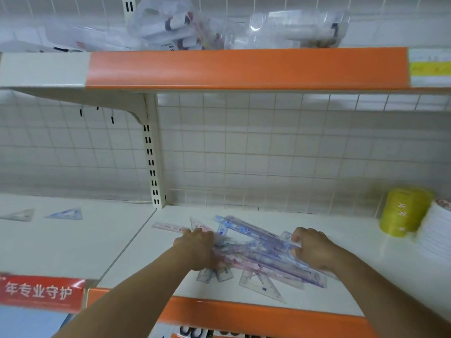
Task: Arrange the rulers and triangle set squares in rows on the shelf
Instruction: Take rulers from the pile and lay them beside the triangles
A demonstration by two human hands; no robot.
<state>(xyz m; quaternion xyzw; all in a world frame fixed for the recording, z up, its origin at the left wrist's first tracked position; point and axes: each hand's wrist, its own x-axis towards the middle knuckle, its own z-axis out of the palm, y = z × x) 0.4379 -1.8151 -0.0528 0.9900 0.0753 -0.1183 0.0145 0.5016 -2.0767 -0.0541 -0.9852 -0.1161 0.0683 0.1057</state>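
Note:
A jumbled pile of clear plastic rulers and triangle set squares (258,254) lies on the white shelf (341,284) in front of me. My left hand (199,250) grips the pile's left side, fingers curled around several pieces. At the pile's right side my right hand (311,250) closes on a long ruler. A clear set square (262,286) sticks out toward the front edge. One pink ruler (168,226) lies flat behind my left hand. Two separate set squares, one clear (20,215) and one blue (66,214), rest on the neighbouring shelf section at left.
A yellow spool (404,212) and a stack of white discs (436,228) stand at the right of the shelf. An upper shelf with an orange edge strip (244,69) hangs overhead, holding plastic bags of goods (175,23). A wire grid forms the back wall.

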